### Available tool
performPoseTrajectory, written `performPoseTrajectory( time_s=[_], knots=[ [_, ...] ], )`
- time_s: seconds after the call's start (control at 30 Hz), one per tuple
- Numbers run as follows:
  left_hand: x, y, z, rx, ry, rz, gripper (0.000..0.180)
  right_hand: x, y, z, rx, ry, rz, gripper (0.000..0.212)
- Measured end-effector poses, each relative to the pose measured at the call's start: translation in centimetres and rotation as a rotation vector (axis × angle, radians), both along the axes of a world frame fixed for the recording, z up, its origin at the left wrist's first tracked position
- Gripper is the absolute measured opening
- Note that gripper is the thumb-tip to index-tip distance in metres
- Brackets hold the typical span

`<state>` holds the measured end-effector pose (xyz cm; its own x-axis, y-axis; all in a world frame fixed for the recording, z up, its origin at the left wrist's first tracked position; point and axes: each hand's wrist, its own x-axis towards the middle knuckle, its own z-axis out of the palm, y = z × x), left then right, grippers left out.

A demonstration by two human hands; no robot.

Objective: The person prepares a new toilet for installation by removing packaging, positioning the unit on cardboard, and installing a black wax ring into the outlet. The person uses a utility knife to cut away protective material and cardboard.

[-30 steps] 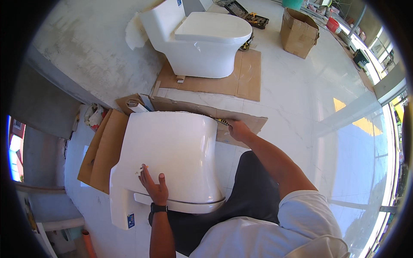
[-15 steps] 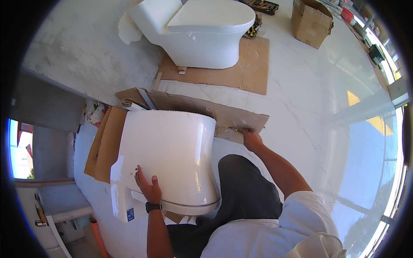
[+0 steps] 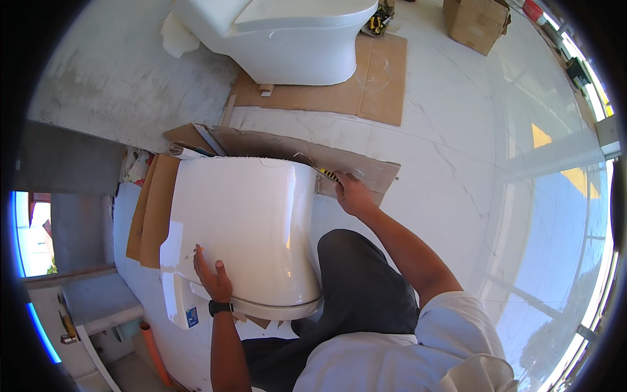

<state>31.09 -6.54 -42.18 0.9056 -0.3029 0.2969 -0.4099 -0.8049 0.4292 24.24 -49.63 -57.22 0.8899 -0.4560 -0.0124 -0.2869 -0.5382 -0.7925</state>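
Observation:
A white one-piece toilet (image 3: 241,215) lies tipped over in front of me, its seat and lid toward my body. My left hand (image 3: 212,274) rests on its side, fingers stretched out. A small light speck by those fingertips is too small to name. In my right hand (image 3: 356,196), closed around the handle, is a yellow-and-black utility knife (image 3: 328,175). Its thin blade points at the far right corner of the toilet's base edge. Behind that edge a strip of cardboard (image 3: 366,171) stands along the toilet.
A second toilet (image 3: 281,59) stands upright on flat cardboard (image 3: 385,85) beyond. Folded cardboard (image 3: 157,215) leans at the left. A cardboard box (image 3: 477,26) sits at the back right on marbled tiles. An orange pipe (image 3: 154,356) is at lower left.
My right hand has moved left with the utility knife, bringing its blade to the toilet's base edge. My left hand stays on the toilet. The whole view has shifted slightly.

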Motion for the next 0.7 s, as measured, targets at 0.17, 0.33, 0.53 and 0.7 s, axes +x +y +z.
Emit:
performPoseTrajectory(
  time_s=[0.17,0.33,0.53,0.7],
  knots=[
    [0.0,0.0,0.0,0.015,0.008,0.012,0.088,0.0,-0.7,-3.7,0.022,0.069,0.023,0.033],
    [0.0,0.1,-0.1,0.016,0.003,0.002,0.089,0.2,-0.9,-6.3,0.070,0.064,0.019,0.039],
    [0.0,0.2,-0.3,0.003,0.003,-0.017,0.089,0.7,-1.0,-6.8,0.019,0.155,0.018,0.040],
    [0.0,0.2,-0.3,0.023,-0.003,-0.031,0.089,2.0,-1.2,-7.2,0.001,0.298,0.082,0.039]
  ],
)
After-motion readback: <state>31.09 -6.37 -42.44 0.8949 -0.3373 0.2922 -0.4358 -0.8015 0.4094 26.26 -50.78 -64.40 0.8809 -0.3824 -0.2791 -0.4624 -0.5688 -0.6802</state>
